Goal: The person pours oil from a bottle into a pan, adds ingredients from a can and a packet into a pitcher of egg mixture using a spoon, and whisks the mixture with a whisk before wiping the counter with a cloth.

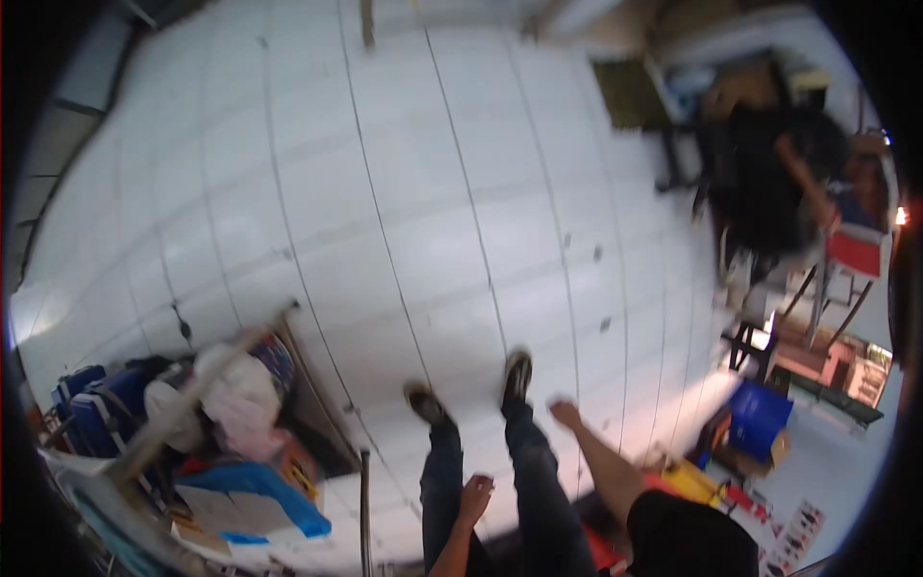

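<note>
My left hand hangs in front of my legs, near my left thigh in dark jeans. Its fingers are loosely curled, and I see nothing in them. Out to the right of my other leg, my right hand swings over the floor with the arm stretched forward. Blur softens its fingers, which look curled in, with no object showing. Neither hand touches anything around it. My dark shoes stand on the white tiled floor, one a little ahead of the other.
At left, a wooden-framed table or rack carries cloth, bags and a blue sheet. A person in dark clothes is at the upper right, near a red chair. Lower right stands a blue box.
</note>
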The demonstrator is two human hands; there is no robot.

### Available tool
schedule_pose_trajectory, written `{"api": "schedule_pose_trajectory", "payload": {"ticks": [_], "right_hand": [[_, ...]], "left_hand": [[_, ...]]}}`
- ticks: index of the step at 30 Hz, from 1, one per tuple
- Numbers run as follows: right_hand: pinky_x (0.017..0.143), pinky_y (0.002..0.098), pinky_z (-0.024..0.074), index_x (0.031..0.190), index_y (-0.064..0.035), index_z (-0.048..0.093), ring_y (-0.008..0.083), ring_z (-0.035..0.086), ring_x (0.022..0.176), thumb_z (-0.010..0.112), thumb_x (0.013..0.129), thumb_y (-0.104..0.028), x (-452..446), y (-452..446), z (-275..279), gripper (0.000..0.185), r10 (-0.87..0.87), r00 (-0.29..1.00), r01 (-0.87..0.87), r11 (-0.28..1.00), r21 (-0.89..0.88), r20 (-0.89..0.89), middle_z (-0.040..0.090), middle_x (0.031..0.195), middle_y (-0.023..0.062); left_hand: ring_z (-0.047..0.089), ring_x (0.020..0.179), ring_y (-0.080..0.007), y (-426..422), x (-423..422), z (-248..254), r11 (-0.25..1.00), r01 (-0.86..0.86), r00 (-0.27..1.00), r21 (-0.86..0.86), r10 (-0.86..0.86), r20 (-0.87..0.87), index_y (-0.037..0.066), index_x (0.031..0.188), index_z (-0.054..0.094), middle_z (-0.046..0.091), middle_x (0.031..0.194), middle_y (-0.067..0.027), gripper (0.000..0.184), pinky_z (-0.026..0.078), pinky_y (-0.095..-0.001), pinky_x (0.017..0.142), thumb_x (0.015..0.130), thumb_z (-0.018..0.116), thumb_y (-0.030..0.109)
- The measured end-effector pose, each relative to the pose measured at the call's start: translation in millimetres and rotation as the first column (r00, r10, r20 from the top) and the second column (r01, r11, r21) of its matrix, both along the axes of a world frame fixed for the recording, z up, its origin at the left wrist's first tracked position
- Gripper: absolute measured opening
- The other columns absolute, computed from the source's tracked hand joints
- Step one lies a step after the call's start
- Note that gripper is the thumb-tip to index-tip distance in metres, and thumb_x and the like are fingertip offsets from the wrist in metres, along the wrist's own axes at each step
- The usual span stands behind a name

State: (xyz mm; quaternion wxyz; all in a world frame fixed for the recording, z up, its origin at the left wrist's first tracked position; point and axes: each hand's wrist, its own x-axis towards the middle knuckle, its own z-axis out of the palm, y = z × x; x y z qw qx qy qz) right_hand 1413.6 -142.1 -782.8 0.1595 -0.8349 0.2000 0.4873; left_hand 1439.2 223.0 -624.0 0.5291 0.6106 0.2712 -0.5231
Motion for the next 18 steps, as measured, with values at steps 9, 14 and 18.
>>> {"api": "schedule_pose_trajectory", "payload": {"ticks": [9,14,18], "right_hand": [[0.050,0.0268,0.0553,0.081,-0.0066,0.074,0.0157,0.068,0.059,0.074,0.080,-0.050,81.7,53.6,410.0,0.044,-0.639,0.756,0.639,0.767,-0.051,-0.142,0.071,0.073,0.0059],[0.050,0.0331,0.0492,0.079,-0.0051,0.070,0.0189,0.062,0.054,0.071,0.083,-0.029,167.1,40.8,276.5,0.024,0.012,0.882,-0.148,0.956,0.253,0.471,0.067,0.069,0.0078],[0.060,0.0311,0.0479,0.067,-0.0075,0.065,0.0127,0.061,0.064,0.067,0.085,-0.014,421.9,79.4,241.5,0.019,-0.754,0.520,0.510,-0.103,0.854,-0.401,0.061,0.064,0.0042]], "left_hand": [[0.060,0.067,-0.0176,156.1,351.1,117.0,0.899,-0.434,0.900,0.052,0.435,-0.011,0.008,0.102,0.062,0.064,0.082,-0.0056,0.026,0.048,-0.0332,0.055,0.089,0.056,0.030],[0.059,0.071,-0.0137,177.2,621.6,289.9,0.835,-0.486,0.749,-0.257,0.550,0.370,0.009,0.099,0.060,0.063,0.083,-0.0039,0.026,0.047,-0.0297,0.059,0.094,0.051,0.032],[0.061,0.076,-0.0168,223.1,706.9,334.9,0.832,-0.390,0.710,-0.396,0.545,0.446,0.008,0.101,0.060,0.065,0.090,-0.0063,0.026,0.048,-0.0316,0.065,0.095,0.050,0.031]]}}
